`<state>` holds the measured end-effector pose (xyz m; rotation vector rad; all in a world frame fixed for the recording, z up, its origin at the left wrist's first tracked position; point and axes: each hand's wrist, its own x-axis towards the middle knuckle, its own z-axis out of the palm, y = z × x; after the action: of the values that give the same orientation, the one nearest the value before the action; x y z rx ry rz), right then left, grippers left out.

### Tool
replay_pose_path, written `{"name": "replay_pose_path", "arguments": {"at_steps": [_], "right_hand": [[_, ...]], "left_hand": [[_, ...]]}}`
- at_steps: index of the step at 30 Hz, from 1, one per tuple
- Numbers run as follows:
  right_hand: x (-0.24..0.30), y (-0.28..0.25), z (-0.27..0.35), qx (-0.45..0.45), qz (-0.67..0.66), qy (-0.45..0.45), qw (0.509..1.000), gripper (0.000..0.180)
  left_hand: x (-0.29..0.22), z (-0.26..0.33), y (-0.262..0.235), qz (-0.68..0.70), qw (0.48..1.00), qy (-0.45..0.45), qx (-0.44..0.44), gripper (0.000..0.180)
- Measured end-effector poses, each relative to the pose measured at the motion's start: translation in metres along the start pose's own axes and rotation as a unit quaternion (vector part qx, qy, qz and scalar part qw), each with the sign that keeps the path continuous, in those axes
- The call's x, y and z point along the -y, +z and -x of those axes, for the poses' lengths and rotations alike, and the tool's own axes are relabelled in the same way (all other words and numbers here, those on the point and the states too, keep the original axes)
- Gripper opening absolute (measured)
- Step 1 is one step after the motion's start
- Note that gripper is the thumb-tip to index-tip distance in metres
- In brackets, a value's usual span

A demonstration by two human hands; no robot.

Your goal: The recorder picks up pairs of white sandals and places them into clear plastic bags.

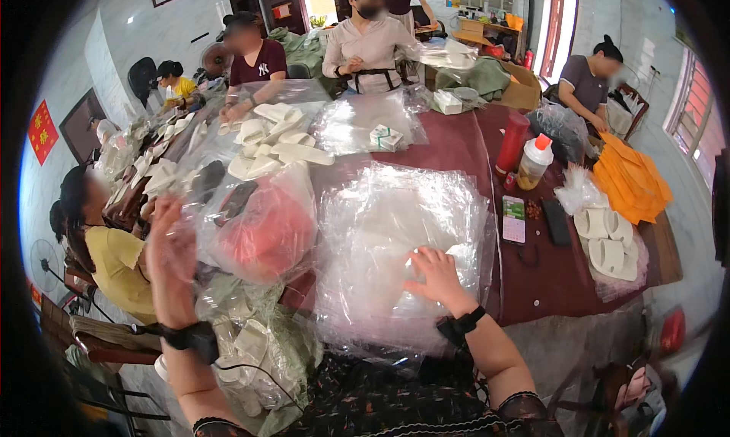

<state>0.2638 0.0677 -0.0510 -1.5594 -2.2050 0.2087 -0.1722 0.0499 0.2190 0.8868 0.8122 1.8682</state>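
Note:
A thick stack of clear plastic bags (380,224) lies on the dark red table in front of me. My right hand (441,279) rests on the right part of this stack, its fingers apart and something small and white at a fingertip. Off to the left, my left hand (171,235) is raised beside the table edge, smeared by motion. Clear film seems to be around it, but whether the fingers hold it is hidden by the blur. Just right of that hand sits a clear bag with red contents (266,232). White slippers (277,140) are heaped behind it.
On the right are a phone (514,218), a bottle with an orange cap (535,163), a red tumbler (513,144), orange bags (627,178) and packed white slippers (608,243). Below left stands a large sack of slippers (255,346). Several people work around the table.

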Motion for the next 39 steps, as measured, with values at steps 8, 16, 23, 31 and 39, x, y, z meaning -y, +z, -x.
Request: {"name": "replay_pose_path", "arguments": {"at_steps": [8, 16, 23, 31, 39], "right_hand": [[0.000, 0.004, 0.000, -0.012, -0.016, -0.003, 1.000, 0.071], [-0.003, 0.016, -0.001, -0.044, 0.069, -0.028, 0.996, 0.072], [0.020, -0.020, -0.007, 0.061, 0.052, 0.028, 0.996, 0.064], [-0.054, 0.037, -0.011, -0.068, 0.150, -0.273, 0.948, 0.044], [-0.003, -0.033, 0.030, -0.014, -0.631, 0.141, 0.763, 0.042]], "left_hand": [[0.149, 0.066, 0.080, 0.094, 0.971, -0.220, -0.012, 0.017], [0.247, 0.149, 0.048, -0.012, 0.953, -0.300, 0.032, 0.011], [0.242, 0.164, 0.018, -0.125, 0.897, -0.417, 0.080, 0.020], [0.250, 0.183, 0.005, -0.252, 0.943, -0.185, 0.116, 0.046], [0.252, 0.167, 0.014, -0.008, 0.903, -0.412, -0.118, 0.061]]}}
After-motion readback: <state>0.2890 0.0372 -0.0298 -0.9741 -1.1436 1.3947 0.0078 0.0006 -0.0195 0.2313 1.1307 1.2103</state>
